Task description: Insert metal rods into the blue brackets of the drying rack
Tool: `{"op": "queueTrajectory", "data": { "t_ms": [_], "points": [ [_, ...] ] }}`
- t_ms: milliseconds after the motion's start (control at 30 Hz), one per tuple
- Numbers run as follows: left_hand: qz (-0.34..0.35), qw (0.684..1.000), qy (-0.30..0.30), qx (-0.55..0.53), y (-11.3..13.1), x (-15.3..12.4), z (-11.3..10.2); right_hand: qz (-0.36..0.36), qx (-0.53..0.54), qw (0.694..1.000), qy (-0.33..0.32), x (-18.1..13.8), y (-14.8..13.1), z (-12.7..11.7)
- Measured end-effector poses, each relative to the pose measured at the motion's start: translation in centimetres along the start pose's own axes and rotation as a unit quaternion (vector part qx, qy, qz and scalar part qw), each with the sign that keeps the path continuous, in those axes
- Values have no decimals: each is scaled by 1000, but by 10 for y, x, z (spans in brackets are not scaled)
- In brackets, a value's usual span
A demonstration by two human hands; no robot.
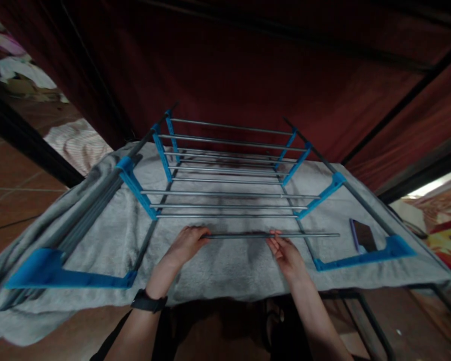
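Observation:
A thin grey metal rod (pixel 244 235) lies level between my hands, its right end reaching past the rack's right side. My left hand (pixel 188 243) is wrapped round its left end. Farther right, my right hand (pixel 283 250) pinches the same rod between thumb and fingers. Just beyond stands a rack of grey tubes with blue plastic brackets, several crossbars (pixel 225 194) joining its two sides. The nearest left bracket (pixel 71 273) and nearest right bracket (pixel 364 258) have no crossbar between them.
A grey blanket (pixel 244 271) covers the surface under the rack. Loose rods (pixel 93 215) lie along the left side. A phone (pixel 363 235) rests at the right, beside the right bracket. Dark red curtains (pixel 225 65) hang behind, and a black metal frame (pixel 368 321) stands lower right.

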State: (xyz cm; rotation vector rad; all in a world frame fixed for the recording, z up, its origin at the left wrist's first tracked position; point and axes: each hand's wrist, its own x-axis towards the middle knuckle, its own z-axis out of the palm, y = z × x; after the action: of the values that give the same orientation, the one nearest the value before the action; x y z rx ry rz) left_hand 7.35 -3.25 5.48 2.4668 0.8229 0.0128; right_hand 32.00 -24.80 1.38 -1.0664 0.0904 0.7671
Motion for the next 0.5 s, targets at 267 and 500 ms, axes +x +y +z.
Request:
{"op": "queueTrajectory", "data": {
  "t_ms": [267, 500],
  "points": [
    [38, 999, -3, 32, 26, 10, 19, 18, 25, 999, -30, -8, 13, 12],
    [70, 997, 2, 45, 34, 12, 32, 24, 30, 999, -20, -2, 6, 9]
  ]
}}
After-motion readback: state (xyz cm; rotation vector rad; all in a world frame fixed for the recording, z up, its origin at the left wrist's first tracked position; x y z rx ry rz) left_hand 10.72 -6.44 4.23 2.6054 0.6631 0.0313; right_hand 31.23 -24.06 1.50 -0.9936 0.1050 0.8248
